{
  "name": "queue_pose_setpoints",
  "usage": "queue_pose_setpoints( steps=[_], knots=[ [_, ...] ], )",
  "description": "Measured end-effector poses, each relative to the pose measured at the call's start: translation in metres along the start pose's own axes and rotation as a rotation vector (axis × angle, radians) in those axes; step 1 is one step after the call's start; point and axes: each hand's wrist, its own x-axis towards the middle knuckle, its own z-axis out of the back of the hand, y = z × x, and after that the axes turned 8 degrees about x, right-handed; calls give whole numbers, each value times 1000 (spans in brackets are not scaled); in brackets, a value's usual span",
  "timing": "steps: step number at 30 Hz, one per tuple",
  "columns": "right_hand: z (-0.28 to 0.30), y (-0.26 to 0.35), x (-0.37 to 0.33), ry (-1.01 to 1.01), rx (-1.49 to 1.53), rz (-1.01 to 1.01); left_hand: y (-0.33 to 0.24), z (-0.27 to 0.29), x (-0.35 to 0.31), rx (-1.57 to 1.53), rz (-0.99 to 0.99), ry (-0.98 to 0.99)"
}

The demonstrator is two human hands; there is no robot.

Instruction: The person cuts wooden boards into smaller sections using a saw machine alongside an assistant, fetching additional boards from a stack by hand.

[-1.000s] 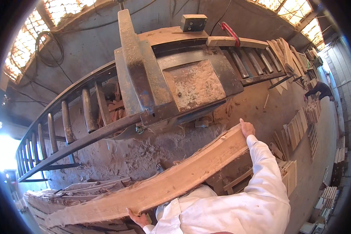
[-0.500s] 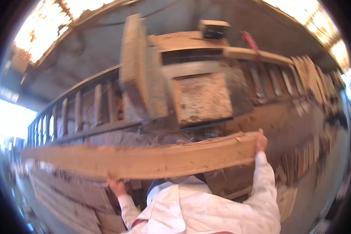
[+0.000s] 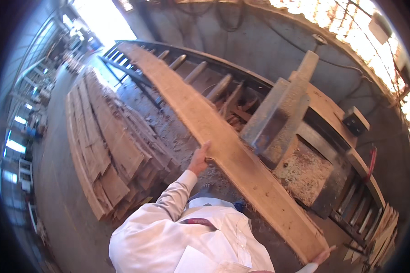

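A long rough-edged wooden plank (image 3: 241, 159) runs slantwise from the far left to the near right, across the front of me. My left hand (image 3: 199, 159) grips its near edge around the middle, thumb on the upper face. At the near right end my right hand (image 3: 322, 255) holds the corner, with a finger sticking out past it; the rest of that hand is partly hidden. The far stretch of the plank lies over the rollers (image 3: 196, 72) of a long roller stand. Beside the plank stands a machine with an upright post (image 3: 289, 109) and a sawdust-covered table (image 3: 305, 170).
A big stack of boards (image 3: 95, 145) lies on the floor to the left. More thin wood strips (image 3: 382, 236) lean at the far right. A small dark box (image 3: 356, 120) and a red handle (image 3: 372, 161) are on the machine's far side. Wood scraps litter the floor.
My view has turned left, so the plank now slants from far left to near right instead of lying across. The far stretch now overlaps the rollers. Both hands still hold it.
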Motion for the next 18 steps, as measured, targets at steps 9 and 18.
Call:
queue_pose_setpoints(
  steps=[9,18],
  knots=[
    [-199,77,6,263,269,100,-148,16,40,1007,-65,-238],
    [-333,138,42,376,242,215,-118,7,-4,936,-117,-192]
  ],
)
